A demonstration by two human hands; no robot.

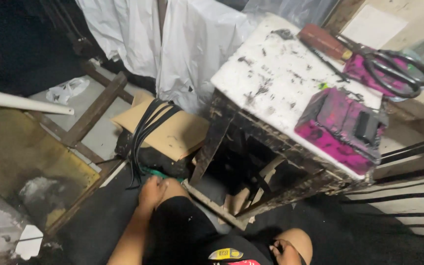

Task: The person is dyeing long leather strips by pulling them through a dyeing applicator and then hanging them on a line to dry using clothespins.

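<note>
The left hand [151, 192] reaches forward past the bent knee, down near the floor, and its fingers [147, 185] are curled loosely at the near ends of a bundle of black straps [145, 128]. The fingers touch or nearly touch those hanging ends; whether they actually pinch a strap cannot be told from this view. The straps run from just beyond the fingers up and to the far right, fanning out over a sheet of brown cardboard [180, 135] that lies tilted on a dark heap. Something green shows just right of the left hand, at the foot of that heap.

The right hand [284, 251] sits low at the near edge, against the right knee, well apart from the straps. Its fingers look bent inward, but what they close on, if anything, is hidden.

To the right stands a worn table [271, 73] with a white top flecked with black marks. On it lie a magenta-stained box [342, 127] near the front edge, and farther back large black scissors [393, 68] resting on a second pink-stained piece. White plastic sheeting [192, 44] hangs behind the table, and a wooden frame [94, 110] leans on the left
</note>
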